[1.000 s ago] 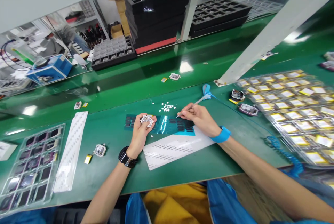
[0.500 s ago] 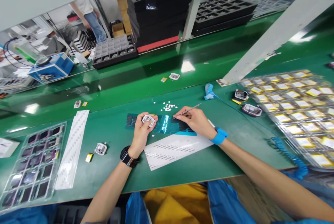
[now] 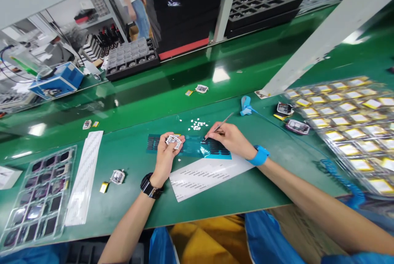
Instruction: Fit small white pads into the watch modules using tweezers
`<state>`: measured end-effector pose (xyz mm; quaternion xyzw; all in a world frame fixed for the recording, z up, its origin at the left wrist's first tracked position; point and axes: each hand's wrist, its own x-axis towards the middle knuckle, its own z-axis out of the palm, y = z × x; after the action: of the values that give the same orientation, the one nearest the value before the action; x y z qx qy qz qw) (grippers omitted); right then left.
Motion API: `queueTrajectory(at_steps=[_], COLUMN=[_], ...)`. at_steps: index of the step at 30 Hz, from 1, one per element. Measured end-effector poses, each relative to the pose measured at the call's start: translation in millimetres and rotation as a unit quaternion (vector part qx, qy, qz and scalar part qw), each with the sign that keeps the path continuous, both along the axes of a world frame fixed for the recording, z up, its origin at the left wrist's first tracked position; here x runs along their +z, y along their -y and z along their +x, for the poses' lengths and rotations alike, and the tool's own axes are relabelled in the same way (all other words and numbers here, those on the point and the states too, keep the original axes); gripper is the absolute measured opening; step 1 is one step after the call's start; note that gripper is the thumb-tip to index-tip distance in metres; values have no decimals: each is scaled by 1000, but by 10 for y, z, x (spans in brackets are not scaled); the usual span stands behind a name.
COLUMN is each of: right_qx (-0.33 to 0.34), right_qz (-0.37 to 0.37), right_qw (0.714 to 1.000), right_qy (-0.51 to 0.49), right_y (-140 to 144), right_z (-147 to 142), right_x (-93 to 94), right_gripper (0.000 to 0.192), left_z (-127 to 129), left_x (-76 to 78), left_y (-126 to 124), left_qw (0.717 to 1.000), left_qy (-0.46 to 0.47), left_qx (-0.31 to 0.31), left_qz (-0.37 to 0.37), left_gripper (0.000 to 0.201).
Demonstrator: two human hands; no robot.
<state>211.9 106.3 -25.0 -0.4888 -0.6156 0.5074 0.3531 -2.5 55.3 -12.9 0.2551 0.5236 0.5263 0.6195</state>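
Note:
My left hand (image 3: 165, 156) is closed around a small white device housing (image 3: 173, 142) with electronics showing inside. In my right hand (image 3: 233, 140) is a thin metal tool, apparently tweezers (image 3: 223, 121), gripped like a pen. Its tip points down at the teal film sheet (image 3: 191, 149), which carries rows of black strips; I cannot tell whether it touches. Part of that sheet lies beneath my hands. Just beyond it is a scatter of small white pieces (image 3: 198, 124). A printed white sheet (image 3: 206, 176) lies on the near side, partly under the film.
At right stands a clear tray of yellow-edged battery cells (image 3: 341, 120), with two dark housings (image 3: 297, 127) beside it. A blue coiled cord (image 3: 338, 178) runs to my wristband. Screens fill a tray (image 3: 40, 190) at left. A white post (image 3: 308, 46) slants down to the bench.
The tweezers stand somewhat steeper, with their tip still over the film. My left hand keeps the housing in nearly the same place. A person in the background has shifted right in view.

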Motion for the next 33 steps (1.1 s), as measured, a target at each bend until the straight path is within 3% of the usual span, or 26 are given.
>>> queueTrajectory(at_steps=[5, 9, 13, 16, 22, 26, 33], right_qx=[17, -15, 38, 92, 114, 118, 133], right_qz=[-51, -18, 29, 62, 101, 120, 104], right_qw=[996, 998, 998, 993, 988, 985, 986], right_qy=[-66, -52, -44, -49, -3, 31, 6], right_y=[-59, -36, 56, 156, 333, 358, 352], right_z=[100, 81, -106, -283, -449, -437, -433], right_x=[37, 216, 507, 621, 510, 476, 502], right_gripper=[46, 47, 37, 25, 7, 7, 3], left_z=[-2, -21, -54, -86, -95, -80, -84], left_x=[-6, 35, 141, 199, 212, 215, 210], left_y=[-17, -7, 42, 91, 154, 162, 160], left_qw=[1000, 999, 991, 976, 970, 973, 972], left_qy=[0, 33, 67, 90, 98, 106, 107], left_qx=[4, -9, -112, -194, -221, -199, -202], left_qz=[-3, 8, -10, -31, -36, -45, -46], left_gripper=[30, 33, 30, 39, 45, 42, 47])
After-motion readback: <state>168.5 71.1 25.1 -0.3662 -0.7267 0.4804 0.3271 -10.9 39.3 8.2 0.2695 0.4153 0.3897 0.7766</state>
